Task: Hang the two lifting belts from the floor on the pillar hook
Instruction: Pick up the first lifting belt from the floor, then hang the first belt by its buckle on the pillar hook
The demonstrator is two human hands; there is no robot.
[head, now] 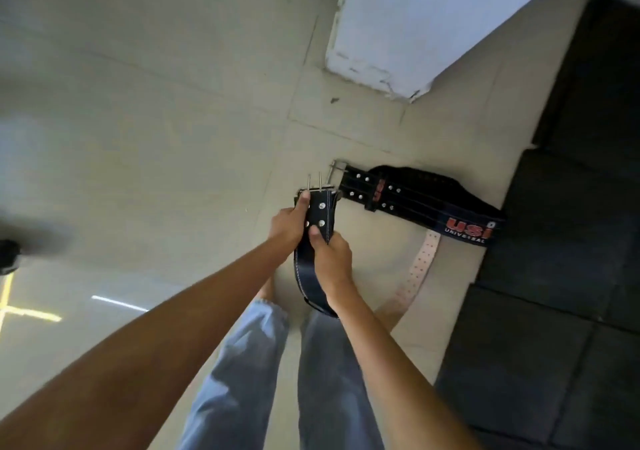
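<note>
A dark leather belt (313,242) with white stitching and shiny metal buckle prongs (314,182). Glossy pale floor tiles (156,120). Matt black rubber mats (554,311); chipped white painted pillar (415,27).

Bare arms, light blue jeans

Both forearms run bare from the lower left and bottom centre of the frame, with no sleeve, watch or band showing; the left hand (289,223) and right hand (330,254) are ungloved. Below them, loose pale-blue denim trousers (242,373) with a frayed hem, and bare feet.

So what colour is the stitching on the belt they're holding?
White, on the black belt; the head view shows it.
</note>
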